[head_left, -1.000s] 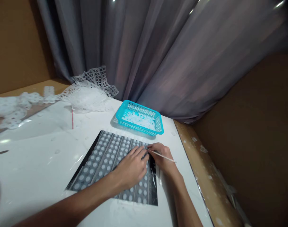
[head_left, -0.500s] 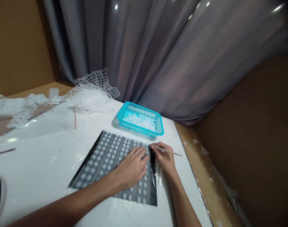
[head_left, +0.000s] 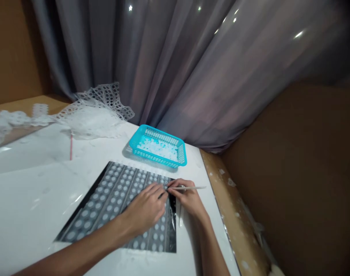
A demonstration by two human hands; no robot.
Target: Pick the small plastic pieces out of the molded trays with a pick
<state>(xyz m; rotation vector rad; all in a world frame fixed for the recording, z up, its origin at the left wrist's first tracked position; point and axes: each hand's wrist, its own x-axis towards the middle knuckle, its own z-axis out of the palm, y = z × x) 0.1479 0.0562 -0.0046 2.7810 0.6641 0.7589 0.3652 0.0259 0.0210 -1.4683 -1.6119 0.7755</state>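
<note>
A black sheet (head_left: 102,197) covered in rows of white round dots lies flat on the table. My left hand (head_left: 148,207) rests on its right part, fingers bent over the dots and thumb side toward my right hand. I see nothing held in it, though the fingertips partly hide the surface. My right hand (head_left: 189,197) pinches a thin pale stick-like tool (head_left: 196,188) at the sheet's upper right edge. The tool's tip lies close to my left fingertips; its kind is not clear.
Behind the sheet stands a turquoise basket (head_left: 182,155) holding many small white pieces. White perforated sheet scraps (head_left: 97,119) are heaped at the back left, near a thin red strip (head_left: 71,147). Another pale thin stick (head_left: 180,216) lies beside my right wrist. A grey curtain (head_left: 163,69) hangs behind.
The view has shifted, so everything sits further left. My right hand has come closer to my left fingers, and the tool now lies more level over the sheet's edge.
</note>
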